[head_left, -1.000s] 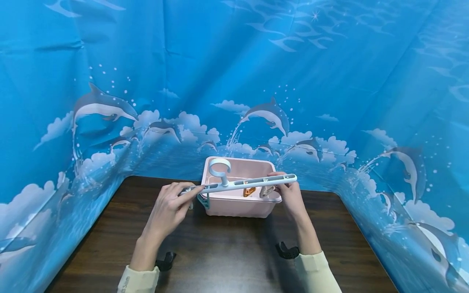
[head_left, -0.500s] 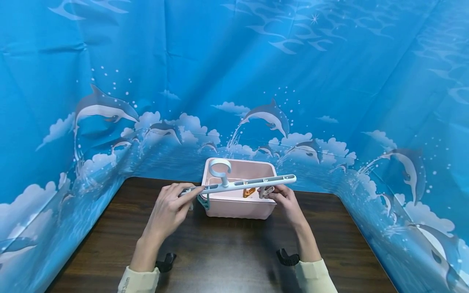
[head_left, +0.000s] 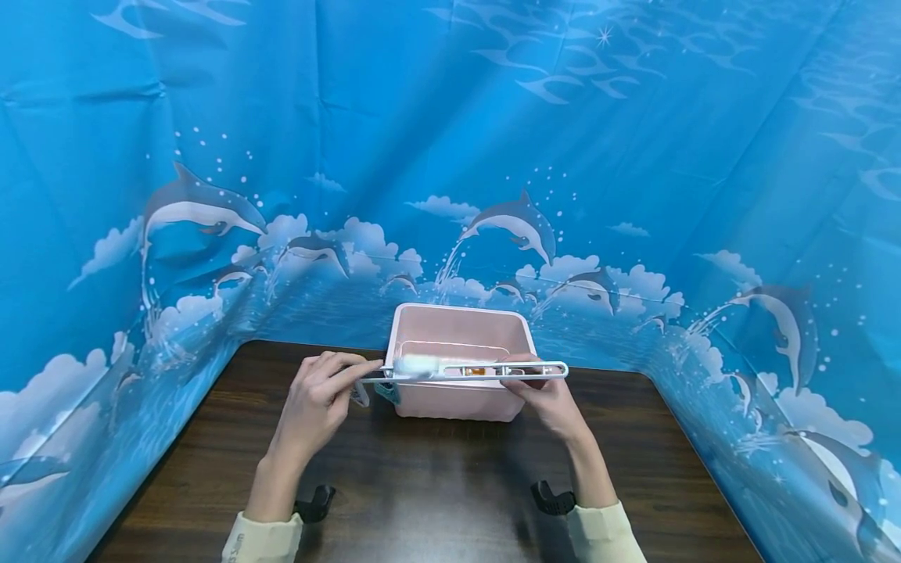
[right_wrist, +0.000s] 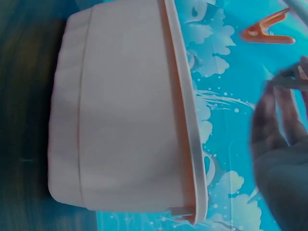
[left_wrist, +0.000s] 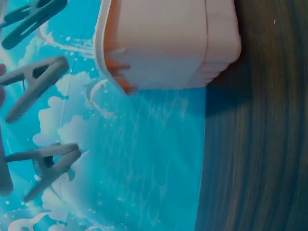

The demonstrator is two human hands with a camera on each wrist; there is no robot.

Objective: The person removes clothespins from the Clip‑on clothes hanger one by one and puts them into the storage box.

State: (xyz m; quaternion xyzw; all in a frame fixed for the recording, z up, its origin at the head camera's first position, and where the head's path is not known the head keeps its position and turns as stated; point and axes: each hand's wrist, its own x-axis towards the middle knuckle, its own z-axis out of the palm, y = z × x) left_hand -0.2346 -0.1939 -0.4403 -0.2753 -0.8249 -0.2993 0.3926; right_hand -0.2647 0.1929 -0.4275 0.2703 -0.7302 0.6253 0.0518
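Observation:
A pale blue hanger bar with slots is held level above the pink basket, its hook foreshortened towards the head camera. My left hand grips the bar's left end. At the right end, my right hand pinches a pale clothes peg under the bar, fingers partly hidden behind it. From the bar hang an orange clothes peg, a teal clothes peg and two grey clothes pegs, an upper grey peg and a lower grey peg.
The pink basket stands at the back of the dark wooden table, just beneath the hanger. Behind it hangs a blue curtain printed with dolphins, which also runs along both sides.
The hanger has tilted, so its hook, upright earlier, now points at the head camera. My right hand first dropped below the bar with the peg, then came back up against it. My left hand keeps its grip.

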